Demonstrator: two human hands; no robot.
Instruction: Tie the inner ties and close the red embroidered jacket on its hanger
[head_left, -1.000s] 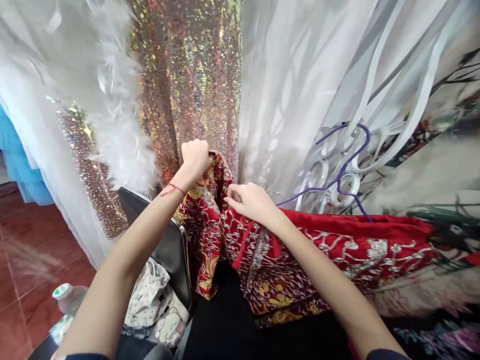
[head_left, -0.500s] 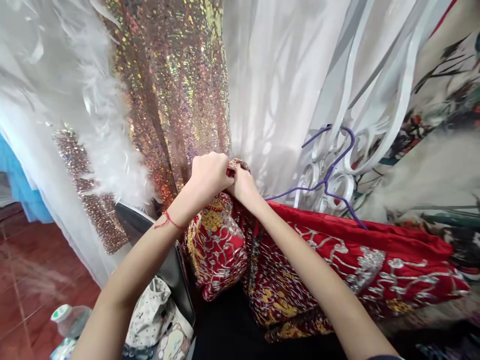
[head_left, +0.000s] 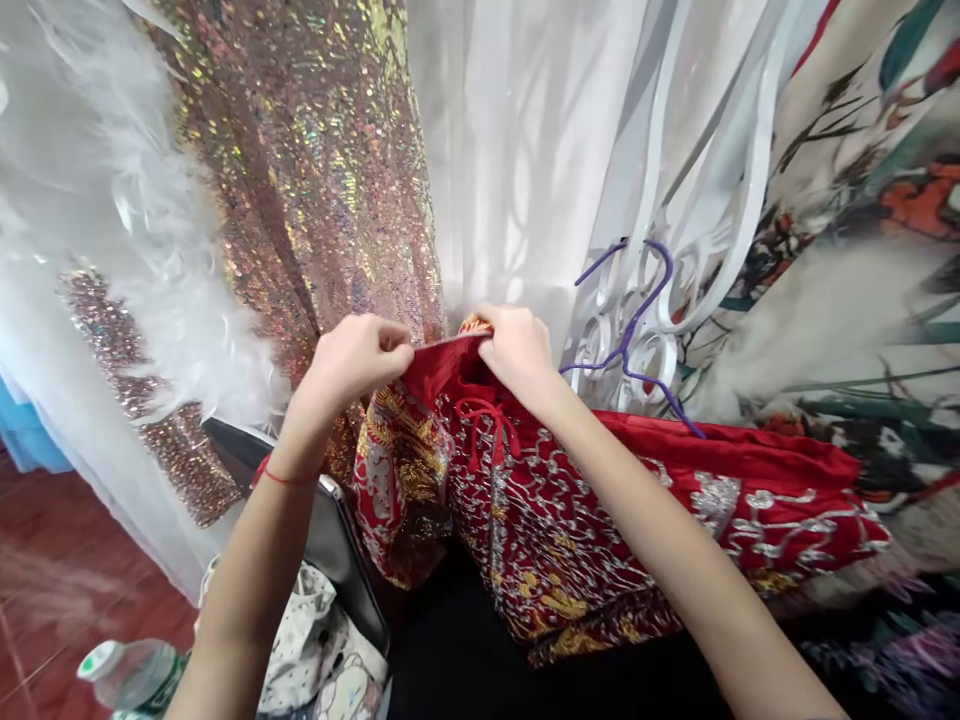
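Note:
A red embroidered garment (head_left: 555,510), worked in silver and gold, spreads across the middle and right of the head view. My left hand (head_left: 364,360) pinches one end of its red-lined edge. At the other end of that edge, my right hand (head_left: 517,350) has its fingers closed on the cloth. Between both hands the edge is stretched, showing plain red lining. Just below hangs a small tied red cord (head_left: 491,425). A purple hanger (head_left: 626,345) rests behind the garment, its lower parts partly hidden by the red cloth.
A sequined gold-pink cloth (head_left: 322,170) and white feathers (head_left: 172,240) hang at the left. White curled metalwork (head_left: 754,200) stands behind the hanger. A black chair back (head_left: 345,560), a spotted white cloth (head_left: 304,620) and a clear bottle (head_left: 135,670) are at lower left.
My hands were close together on the gathered edge; now they are apart, with the left further left and the edge pulled out flat. The red lining and tied cord have come into sight.

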